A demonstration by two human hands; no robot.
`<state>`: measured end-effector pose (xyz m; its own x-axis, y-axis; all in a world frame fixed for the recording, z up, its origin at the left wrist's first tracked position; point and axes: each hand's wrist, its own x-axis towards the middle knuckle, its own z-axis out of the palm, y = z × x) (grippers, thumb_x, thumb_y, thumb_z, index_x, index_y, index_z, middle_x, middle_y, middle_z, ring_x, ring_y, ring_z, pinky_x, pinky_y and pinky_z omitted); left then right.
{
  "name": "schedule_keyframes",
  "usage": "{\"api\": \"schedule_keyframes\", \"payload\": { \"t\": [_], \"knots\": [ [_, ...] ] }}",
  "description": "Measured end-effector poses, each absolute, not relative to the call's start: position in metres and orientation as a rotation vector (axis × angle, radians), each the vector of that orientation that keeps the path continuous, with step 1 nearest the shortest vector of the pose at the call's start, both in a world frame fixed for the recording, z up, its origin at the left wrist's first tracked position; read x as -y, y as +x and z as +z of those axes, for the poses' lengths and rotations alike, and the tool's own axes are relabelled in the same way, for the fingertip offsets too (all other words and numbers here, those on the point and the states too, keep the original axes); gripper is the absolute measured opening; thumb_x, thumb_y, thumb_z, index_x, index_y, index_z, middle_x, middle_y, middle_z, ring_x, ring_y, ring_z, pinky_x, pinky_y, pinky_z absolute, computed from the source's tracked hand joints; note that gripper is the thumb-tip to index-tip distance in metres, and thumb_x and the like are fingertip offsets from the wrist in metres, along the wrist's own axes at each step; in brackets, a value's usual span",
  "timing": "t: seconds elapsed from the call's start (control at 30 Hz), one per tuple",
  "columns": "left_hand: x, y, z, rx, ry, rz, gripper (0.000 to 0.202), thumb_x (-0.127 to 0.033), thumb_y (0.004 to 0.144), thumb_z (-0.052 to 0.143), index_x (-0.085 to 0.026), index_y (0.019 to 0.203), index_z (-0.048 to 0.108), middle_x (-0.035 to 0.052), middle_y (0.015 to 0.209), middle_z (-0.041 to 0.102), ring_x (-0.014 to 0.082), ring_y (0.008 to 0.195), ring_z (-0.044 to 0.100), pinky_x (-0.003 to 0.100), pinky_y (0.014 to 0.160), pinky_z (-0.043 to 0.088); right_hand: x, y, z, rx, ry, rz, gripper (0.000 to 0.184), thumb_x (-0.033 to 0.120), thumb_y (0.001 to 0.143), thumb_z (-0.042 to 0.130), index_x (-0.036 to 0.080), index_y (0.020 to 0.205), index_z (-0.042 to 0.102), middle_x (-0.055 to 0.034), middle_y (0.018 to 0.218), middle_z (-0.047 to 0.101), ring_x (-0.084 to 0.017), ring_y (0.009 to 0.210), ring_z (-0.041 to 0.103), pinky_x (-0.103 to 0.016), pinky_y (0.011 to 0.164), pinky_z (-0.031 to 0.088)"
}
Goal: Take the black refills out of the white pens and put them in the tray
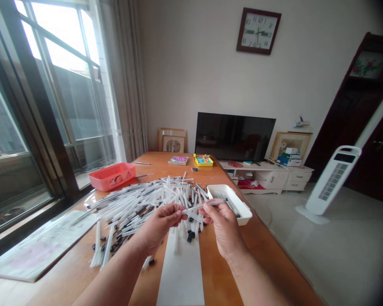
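Note:
A slim pen (194, 208) with a clear whitish barrel spans the space between my two hands, over the table. My left hand (167, 219) is closed in a pinch at its left end. Thumb and fingers of my right hand (222, 219) grip the other part, and a dark tip pokes out past them. Beneath and beyond lies a big heap of loose white pen parts (137, 199), with thin dark refills among them. Several small black caps (190, 236) lie just under the hands. Right of my right hand stands a white tray (245, 212) holding pens.
A pink plastic basket (113, 177) stands at the left. A white paper strip (181, 276) lies in front, and a large booklet (38, 250) at left. Farther back are a magazine (178, 160) and a yellow box (203, 161). The table's right edge (274, 242) runs beside the tray.

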<state>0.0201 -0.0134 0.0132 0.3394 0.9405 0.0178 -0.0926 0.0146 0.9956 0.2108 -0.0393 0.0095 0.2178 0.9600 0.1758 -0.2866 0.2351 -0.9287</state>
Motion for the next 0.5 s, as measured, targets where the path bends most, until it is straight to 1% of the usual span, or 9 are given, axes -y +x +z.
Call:
{"api": "schedule_keyframes", "payload": {
  "t": [0.13, 0.27, 0.5],
  "knots": [
    [0.0133, 0.0200, 0.0126, -0.876, 1.270, 0.998, 0.027, -0.041, 0.083, 0.071, -0.019, 0.098, 0.072, 0.0064, 0.090, 0.072, 0.0138, 0.075, 0.053, 0.026, 0.075, 0.038, 0.0396, 0.2098, 0.0091, 0.946, -0.911, 1.070, 0.032, 0.047, 0.080, 0.075, 0.021, 0.095, 0.065, -0.0061, 0.098, 0.073, -0.021, 0.086, 0.069, -0.030, 0.070, 0.049],
    [0.0130, 0.0204, 0.0114, -0.860, 1.266, 0.992, 0.028, -0.042, 0.084, 0.070, -0.018, 0.100, 0.072, 0.0067, 0.089, 0.071, 0.0135, 0.074, 0.053, 0.026, 0.073, 0.038, 0.0401, 0.2080, 0.0078, 0.957, -0.899, 1.087, 0.034, 0.048, 0.079, 0.075, 0.020, 0.095, 0.065, -0.0064, 0.095, 0.073, -0.022, 0.086, 0.070, -0.031, 0.071, 0.049],
    [0.0140, 0.0219, 0.0135, -0.850, 1.217, 0.998, 0.029, -0.042, 0.081, 0.074, -0.018, 0.097, 0.072, 0.0057, 0.087, 0.070, 0.0119, 0.071, 0.051, 0.025, 0.071, 0.037, 0.0402, 0.2061, 0.0052, 0.966, -0.882, 1.083, 0.029, 0.044, 0.082, 0.075, 0.020, 0.093, 0.064, -0.0043, 0.092, 0.071, -0.021, 0.085, 0.069, -0.031, 0.072, 0.051]
  ]
}}
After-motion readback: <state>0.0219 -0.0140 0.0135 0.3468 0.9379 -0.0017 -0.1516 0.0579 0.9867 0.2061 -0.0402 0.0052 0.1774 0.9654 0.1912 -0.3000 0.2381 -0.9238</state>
